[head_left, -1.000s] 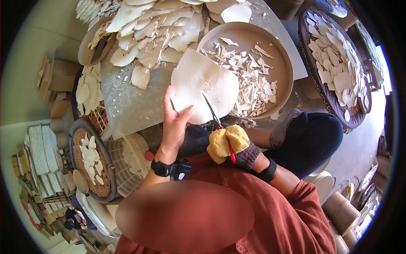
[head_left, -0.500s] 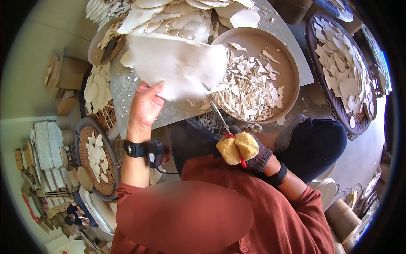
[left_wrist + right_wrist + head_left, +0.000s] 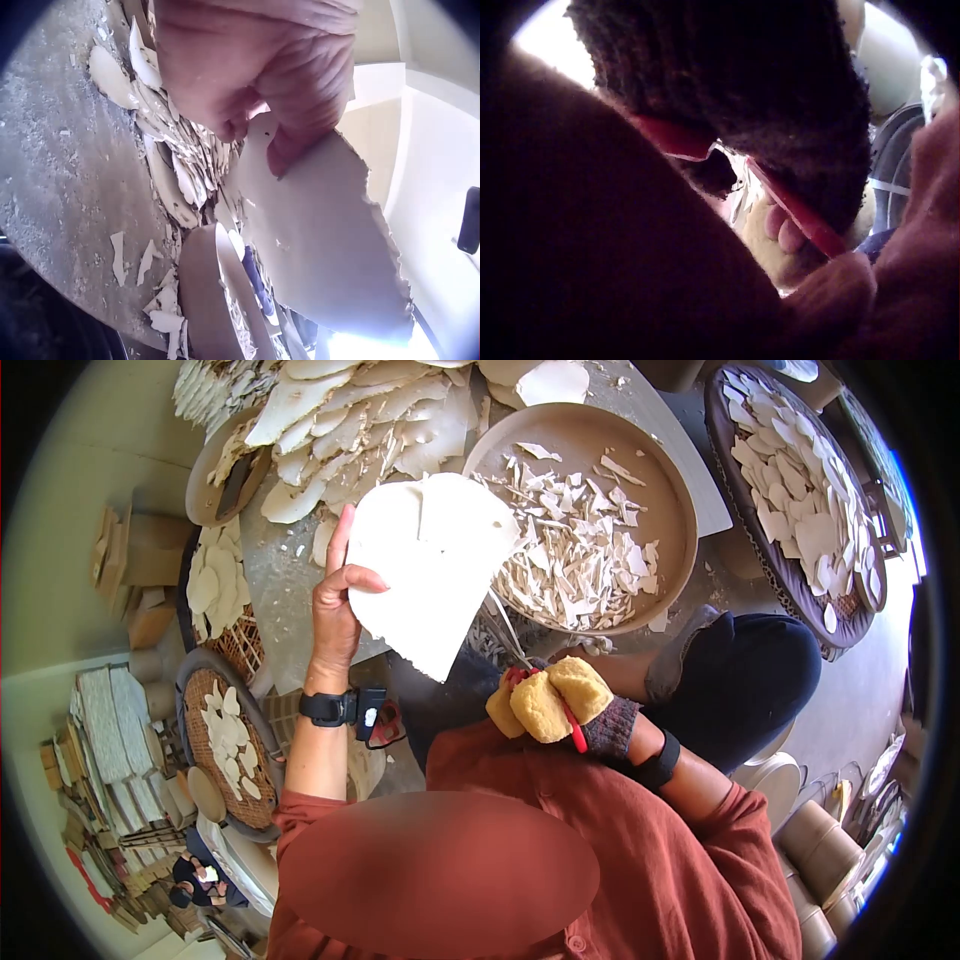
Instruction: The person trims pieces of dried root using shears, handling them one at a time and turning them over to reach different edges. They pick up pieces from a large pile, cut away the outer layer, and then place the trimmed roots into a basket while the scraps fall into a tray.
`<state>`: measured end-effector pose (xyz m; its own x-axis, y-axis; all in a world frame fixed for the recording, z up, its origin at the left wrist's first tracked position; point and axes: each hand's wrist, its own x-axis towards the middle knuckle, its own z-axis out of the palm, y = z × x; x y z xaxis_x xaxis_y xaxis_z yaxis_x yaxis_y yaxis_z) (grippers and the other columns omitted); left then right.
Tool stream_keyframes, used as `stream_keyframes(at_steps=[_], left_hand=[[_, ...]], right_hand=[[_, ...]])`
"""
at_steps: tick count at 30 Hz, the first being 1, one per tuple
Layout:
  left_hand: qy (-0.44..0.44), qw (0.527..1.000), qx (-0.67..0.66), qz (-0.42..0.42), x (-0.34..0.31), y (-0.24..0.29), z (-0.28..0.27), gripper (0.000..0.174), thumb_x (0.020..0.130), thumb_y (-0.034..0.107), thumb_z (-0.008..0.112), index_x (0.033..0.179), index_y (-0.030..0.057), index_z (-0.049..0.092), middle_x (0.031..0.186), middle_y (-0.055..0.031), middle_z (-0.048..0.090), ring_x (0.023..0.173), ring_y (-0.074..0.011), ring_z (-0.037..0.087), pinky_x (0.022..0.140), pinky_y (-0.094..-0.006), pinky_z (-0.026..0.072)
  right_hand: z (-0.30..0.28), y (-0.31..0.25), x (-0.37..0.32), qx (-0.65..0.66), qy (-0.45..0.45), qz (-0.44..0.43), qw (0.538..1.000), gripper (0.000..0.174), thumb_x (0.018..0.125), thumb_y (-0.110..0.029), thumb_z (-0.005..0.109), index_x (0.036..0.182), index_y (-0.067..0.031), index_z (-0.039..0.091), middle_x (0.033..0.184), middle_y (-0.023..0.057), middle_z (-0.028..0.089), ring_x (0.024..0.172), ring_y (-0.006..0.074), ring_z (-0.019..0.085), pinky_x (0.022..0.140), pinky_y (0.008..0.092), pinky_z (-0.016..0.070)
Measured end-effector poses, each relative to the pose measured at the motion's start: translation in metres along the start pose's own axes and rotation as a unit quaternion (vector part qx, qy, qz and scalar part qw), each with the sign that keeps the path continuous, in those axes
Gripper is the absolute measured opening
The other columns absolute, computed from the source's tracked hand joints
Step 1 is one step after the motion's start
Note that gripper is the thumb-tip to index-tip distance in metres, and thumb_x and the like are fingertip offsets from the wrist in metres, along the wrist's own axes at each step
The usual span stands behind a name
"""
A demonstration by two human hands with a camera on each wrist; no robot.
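Observation:
My bare left hand (image 3: 340, 605) holds a thin, pale, stiff sheet (image 3: 430, 565) by its left edge, thumb on the near face. One long edge of the sheet looks ragged in the left wrist view (image 3: 397, 259). My right hand (image 3: 605, 722) wears a dark knitted glove with yellow foam pads (image 3: 545, 705) on the fingers. It grips red-handled scissors (image 3: 511, 630), their blades pointing up past the sheet's lower right side. The right wrist view is dark, showing the glove (image 3: 727, 75) and red handles (image 3: 802, 217).
A round tan tray (image 3: 683, 530) of pale offcuts stands on the grey table (image 3: 275, 610). Behind the sheet rises a heap of similar sheets (image 3: 350, 430). Round baskets of pale pieces stand at the left (image 3: 190, 730) and the far right (image 3: 715, 450).
The sheet swung left and up off the scissors, then came back lower and turned, with a pointed end downward. The right hand drew back slightly toward the body with the scissors.

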<state>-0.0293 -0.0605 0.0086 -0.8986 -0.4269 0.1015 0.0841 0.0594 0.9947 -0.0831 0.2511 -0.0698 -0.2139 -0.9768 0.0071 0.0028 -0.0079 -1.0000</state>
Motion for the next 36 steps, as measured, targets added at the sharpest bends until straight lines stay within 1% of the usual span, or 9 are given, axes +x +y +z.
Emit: stream_keyframes(at_steps=[6, 10, 18, 19, 22, 25, 30, 34, 36], left_hand=[[-0.051, 0.997, 0.032, 0.038, 0.000, -0.014, 0.011, 0.020, 0.078, 0.007, 0.058, 0.061, 0.0110, 0.065, 0.147, -0.0073, 0.026, 0.132, -0.0231, 0.030, 0.103, -0.0367, 0.0340], [-0.049, 0.999, 0.013, 0.002, 0.000, -0.014, 0.019, 0.021, 0.079, 0.008, 0.056, 0.060, 0.0095, 0.065, 0.146, -0.0087, 0.029, 0.130, -0.0222, 0.034, 0.101, -0.0353, 0.0348], [-0.064, 0.997, 0.027, 0.023, 0.009, -0.020, 0.021, 0.019, 0.079, 0.008, 0.057, 0.063, 0.0101, 0.065, 0.145, -0.0108, 0.030, 0.129, -0.0240, 0.036, 0.103, -0.0352, 0.0308], [-0.067, 0.997, 0.028, 0.025, 0.010, -0.019, 0.022, 0.019, 0.080, 0.008, 0.057, 0.063, 0.0102, 0.065, 0.145, -0.0108, 0.030, 0.129, -0.0243, 0.036, 0.104, -0.0352, 0.0304], [-0.082, 0.995, 0.039, 0.033, 0.015, -0.020, 0.024, 0.018, 0.079, 0.007, 0.057, 0.062, 0.0098, 0.065, 0.145, -0.0109, 0.030, 0.130, -0.0244, 0.035, 0.103, -0.0353, 0.0311], [-0.113, 0.993, -0.013, -0.011, 0.019, -0.011, 0.030, 0.018, 0.077, 0.005, 0.059, 0.061, 0.0090, 0.065, 0.144, -0.0112, 0.031, 0.130, -0.0244, 0.035, 0.102, -0.0354, 0.0323], [-0.123, 0.991, 0.045, 0.028, 0.019, -0.013, 0.033, 0.017, 0.076, 0.003, 0.059, 0.061, 0.0076, 0.065, 0.144, -0.0113, 0.030, 0.128, -0.0240, 0.038, 0.101, -0.0351, 0.0347], [-0.112, 0.993, 0.027, 0.022, 0.018, -0.012, 0.034, 0.017, 0.076, 0.002, 0.059, 0.061, 0.0071, 0.065, 0.145, -0.0117, 0.030, 0.127, -0.0234, 0.038, 0.100, -0.0344, 0.0363], [-0.112, 0.994, -0.001, 0.016, 0.019, -0.012, 0.034, 0.015, 0.078, 0.003, 0.058, 0.065, 0.0072, 0.066, 0.145, -0.0121, 0.029, 0.127, -0.0237, 0.038, 0.100, -0.0351, 0.0362]], right_hand=[[0.019, 0.018, 0.009, -0.046, 0.132, -0.101, 0.985, 0.028, 0.075, -0.010, 0.067, 0.102, -0.0044, 0.059, 0.101, 0.0131, 0.062, 0.097, 0.0299, 0.057, 0.084, 0.0374, 0.0447], [0.007, 0.001, 0.002, 0.009, 0.037, -0.010, 0.999, 0.032, 0.086, -0.016, 0.059, 0.116, -0.0065, 0.054, 0.116, 0.0094, 0.057, 0.106, 0.0206, 0.054, 0.092, 0.0315, 0.0421], [0.007, -0.032, 0.007, 0.094, 0.115, -0.059, 0.987, 0.017, 0.085, -0.013, 0.059, 0.099, -0.0040, 0.061, 0.096, 0.0114, 0.064, 0.089, 0.0241, 0.060, 0.077, 0.0337, 0.0468], [0.007, -0.037, 0.011, 0.018, 0.143, -0.126, 0.981, 0.013, 0.084, -0.011, 0.059, 0.095, -0.0037, 0.062, 0.092, 0.0119, 0.064, 0.085, 0.0253, 0.061, 0.073, 0.0346, 0.0471], [0.002, -0.037, 0.011, 0.152, 0.123, -0.049, 0.980, 0.013, 0.084, -0.011, 0.057, 0.092, -0.0025, 0.062, 0.091, 0.0122, 0.064, 0.083, 0.0248, 0.061, 0.070, 0.0343, 0.0471], [0.006, -0.030, 0.013, 0.023, 0.177, -0.107, 0.978, 0.015, 0.086, -0.011, 0.053, 0.090, -0.0006, 0.062, 0.090, 0.0126, 0.065, 0.082, 0.0229, 0.061, 0.070, 0.0332, 0.0476], [0.004, -0.035, 0.014, 0.206, 0.139, -0.014, 0.969, 0.016, 0.086, -0.010, 0.052, 0.092, 0.0009, 0.062, 0.090, 0.0119, 0.065, 0.082, 0.0203, 0.062, 0.071, 0.0320, 0.0482], [0.015, -0.021, 0.013, 0.412, 0.150, -0.002, 0.899, 0.016, 0.086, -0.011, 0.054, 0.093, 0.0016, 0.062, 0.090, 0.0121, 0.065, 0.086, 0.0208, 0.062, 0.074, 0.0320, 0.0487], [0.012, -0.022, 0.016, 0.243, 0.157, -0.068, 0.955, 0.018, 0.087, -0.011, 0.054, 0.097, 0.0008, 0.061, 0.094, 0.0128, 0.064, 0.087, 0.0212, 0.062, 0.076, 0.0318, 0.0486]])
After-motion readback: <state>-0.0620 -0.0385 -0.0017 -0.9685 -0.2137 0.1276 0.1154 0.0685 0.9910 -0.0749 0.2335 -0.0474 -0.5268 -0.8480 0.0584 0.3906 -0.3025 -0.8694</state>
